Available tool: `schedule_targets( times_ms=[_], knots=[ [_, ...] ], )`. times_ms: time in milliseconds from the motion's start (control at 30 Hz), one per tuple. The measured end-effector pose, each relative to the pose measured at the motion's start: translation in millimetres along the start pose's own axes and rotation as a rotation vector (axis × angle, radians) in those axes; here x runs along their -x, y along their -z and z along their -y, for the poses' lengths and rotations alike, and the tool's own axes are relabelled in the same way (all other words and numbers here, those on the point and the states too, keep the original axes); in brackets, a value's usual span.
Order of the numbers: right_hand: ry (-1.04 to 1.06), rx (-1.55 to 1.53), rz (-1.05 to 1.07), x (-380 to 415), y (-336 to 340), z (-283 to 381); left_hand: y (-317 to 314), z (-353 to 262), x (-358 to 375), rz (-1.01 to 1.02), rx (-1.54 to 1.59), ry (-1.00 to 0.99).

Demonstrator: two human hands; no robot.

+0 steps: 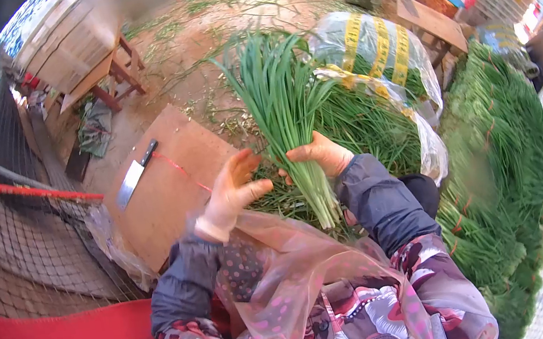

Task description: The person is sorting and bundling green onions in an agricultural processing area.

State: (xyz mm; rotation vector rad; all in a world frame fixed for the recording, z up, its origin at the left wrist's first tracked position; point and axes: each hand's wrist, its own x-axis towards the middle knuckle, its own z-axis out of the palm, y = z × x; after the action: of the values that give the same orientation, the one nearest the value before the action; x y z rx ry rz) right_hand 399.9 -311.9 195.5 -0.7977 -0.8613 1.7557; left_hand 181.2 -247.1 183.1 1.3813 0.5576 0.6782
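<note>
Well, my right hand is wrapped around a bunch of long green leaves with pale stalks, upper centre to middle; my left hand, fingers spread, holds nothing. I'd expect it light, floppy at the tips, easily bruised; the firmer stalks grip best. Upper right, yellow printed tape crosses a clear plastic bag, its characters illegible.

Board passable on near part; knife, red string beyond; bagged greens block right
</note>
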Motion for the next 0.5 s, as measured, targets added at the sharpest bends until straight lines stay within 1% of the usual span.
schedule_targets(
  times_ms=[33, 67, 133, 167, 200, 267, 300, 333, 433, 467, 500],
  knots=[
    [-0.007, 0.14, 0.01, -8, -8, -1, 13, 4, -9, 0.108, 0.3, 0.013],
    [-0.02, 0.144, 0.031, -14, -10, -2, 22, 5, -18, 0.083, 0.301, 0.006],
    [-0.065, 0.149, 0.177, -27, -17, -6, 37, 7, -30, 0.139, 0.523, 0.106],
    [-0.075, 0.147, 0.186, -30, -19, -9, 37, 10, -32, 0.136, 0.526, 0.099],
    [-0.195, 0.045, 0.242, -32, -20, -12, 31, 9, -32, 0.123, 0.529, 0.098],
    [-0.435, -0.164, 0.333, -36, -24, -20, 22, 4, -32, 0.186, 0.702, 0.036],
    [-0.463, -0.175, 0.398, -40, -25, -28, 19, 6, -26, 0.183, 0.712, 0.019],
    [-0.472, -0.176, 0.395, -42, -26, -35, 18, 8, -20, 0.177, 0.72, 0.02],
    [-0.643, -0.282, 0.377, -37, -36, -38, 12, 18, -8, 0.073, 0.899, -0.095],
    [-0.649, -0.281, 0.376, -38, -33, -40, 13, 26, -6, 0.07, 0.903, -0.097],
    [-0.578, -0.064, 0.274, -40, -28, -43, 14, 34, -4, 0.035, 1.019, -0.113]
  ],
)
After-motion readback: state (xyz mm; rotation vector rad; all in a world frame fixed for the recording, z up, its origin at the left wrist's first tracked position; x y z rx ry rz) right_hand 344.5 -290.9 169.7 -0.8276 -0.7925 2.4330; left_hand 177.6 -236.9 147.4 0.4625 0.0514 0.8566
